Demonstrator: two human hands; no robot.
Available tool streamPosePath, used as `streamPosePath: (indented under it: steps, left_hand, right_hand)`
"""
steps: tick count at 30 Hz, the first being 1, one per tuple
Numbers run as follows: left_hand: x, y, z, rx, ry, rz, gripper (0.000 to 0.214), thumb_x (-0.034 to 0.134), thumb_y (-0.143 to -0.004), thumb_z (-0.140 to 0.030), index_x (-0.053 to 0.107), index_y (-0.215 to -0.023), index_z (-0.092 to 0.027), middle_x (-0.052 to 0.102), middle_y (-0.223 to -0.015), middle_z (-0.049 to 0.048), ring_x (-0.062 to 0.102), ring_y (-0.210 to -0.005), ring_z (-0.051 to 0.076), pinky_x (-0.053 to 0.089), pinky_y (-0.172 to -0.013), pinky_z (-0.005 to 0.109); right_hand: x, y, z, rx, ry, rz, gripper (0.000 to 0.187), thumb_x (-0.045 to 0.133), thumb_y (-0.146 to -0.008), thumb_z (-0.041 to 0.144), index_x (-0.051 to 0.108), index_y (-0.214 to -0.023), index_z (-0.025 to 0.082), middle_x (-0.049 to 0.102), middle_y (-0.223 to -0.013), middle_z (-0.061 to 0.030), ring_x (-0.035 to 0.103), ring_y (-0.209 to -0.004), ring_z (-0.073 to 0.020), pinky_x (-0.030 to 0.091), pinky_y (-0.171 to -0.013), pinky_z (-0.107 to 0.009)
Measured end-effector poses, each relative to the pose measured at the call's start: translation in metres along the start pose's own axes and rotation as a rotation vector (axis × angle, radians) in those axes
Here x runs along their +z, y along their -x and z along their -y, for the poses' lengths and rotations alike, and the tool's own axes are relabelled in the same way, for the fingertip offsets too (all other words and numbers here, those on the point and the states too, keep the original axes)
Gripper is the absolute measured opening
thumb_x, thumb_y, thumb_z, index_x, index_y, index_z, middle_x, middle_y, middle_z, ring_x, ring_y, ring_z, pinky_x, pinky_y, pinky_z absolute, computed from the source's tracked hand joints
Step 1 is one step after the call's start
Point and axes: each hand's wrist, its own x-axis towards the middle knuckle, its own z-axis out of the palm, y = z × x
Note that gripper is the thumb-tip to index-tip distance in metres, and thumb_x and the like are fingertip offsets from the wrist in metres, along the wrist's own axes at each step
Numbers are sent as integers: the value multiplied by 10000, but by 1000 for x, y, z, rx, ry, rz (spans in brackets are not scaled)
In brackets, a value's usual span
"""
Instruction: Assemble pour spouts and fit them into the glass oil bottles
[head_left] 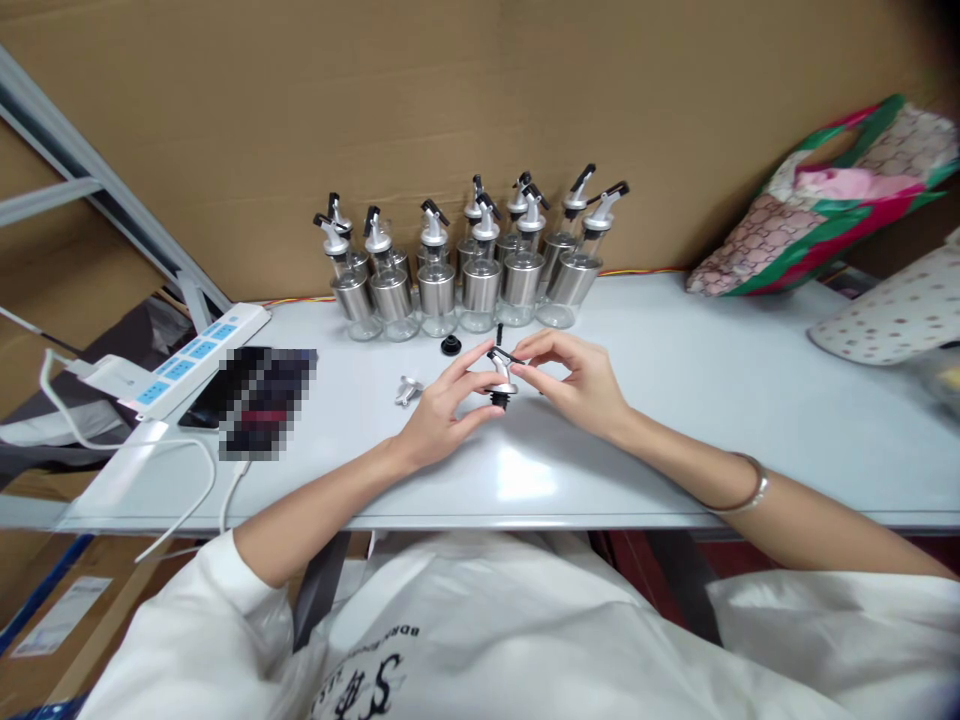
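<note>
Between my hands, above the table, is a silver pourer spout [501, 372] with a black lever and a black ribbed stopper underneath. My left hand [442, 410] grips its body between thumb and fingers. With thumb and forefinger, my right hand [574, 380] pinches the black lever at the top. A loose silver spout part [409, 390] lies just left of my left hand, and a black stopper [451, 345] sits behind it. Another small black piece [499, 334] shows behind the spout. Something small under my right fingers is mostly hidden.
Several glass-and-steel bottles [437, 290] with pourers stand along the cardboard wall. At left are a power strip [202, 360], a dark phone [217, 390] and a white cable [202, 490]. A patterned bag [795, 225] and a dotted white container [892, 310] stand at right.
</note>
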Motion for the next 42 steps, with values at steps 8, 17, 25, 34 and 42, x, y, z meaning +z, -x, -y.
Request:
streamPosePath:
  steps: [8, 17, 25, 34, 42]
  left_hand:
    - [1, 2, -1, -17, 27, -7, 289, 580, -892, -287, 579, -1168, -198, 457, -1436, 173, 660, -1020, 192, 560, -876, 347]
    - [3, 3, -1, -31, 76, -78, 222, 684, -802, -238, 632, -1004, -161, 530, -1274, 151, 651, -923, 158, 564, -811, 309]
    - [6, 6, 4, -116, 104, -99, 205, 692, -747, -204, 627, -934, -152, 505, -1170, 110, 633, -806, 117, 568, -798, 321]
    - [4, 4, 0, -125, 104, -92, 176, 699, -746, -209, 623, -891, -146, 495, -1090, 86, 626, -789, 108, 577, -778, 302]
    - [4, 5, 1, -106, 125, -82, 197, 697, -766, -234, 624, -924, -143, 509, -1088, 88, 633, -839, 116, 576, -787, 279]
  right_hand:
    - [-1, -1, -2, -126, 41, -11, 114, 639, -859, 309, 611, -801, 215, 711, -869, -66, 672, -815, -187, 556, -684, -318]
    - [-2, 0, 2, -254, 100, 7, 85, 603, -889, 273, 597, -819, 225, 708, -857, -61, 679, -812, -178, 557, -729, -327]
    - [-2, 0, -11, -324, 185, 207, 492, 654, -804, 506, 596, -1183, 198, 670, -1163, -153, 629, -1084, -273, 520, -924, -463]
    - [-1, 2, -11, -406, 273, 204, 358, 594, -875, 429, 651, -1124, 178, 719, -1056, -143, 679, -976, -255, 558, -830, -411]
    - [-2, 0, -8, -472, 371, 161, 324, 562, -898, 421, 672, -1069, 169, 736, -1002, -137, 688, -896, -246, 549, -779, -399]
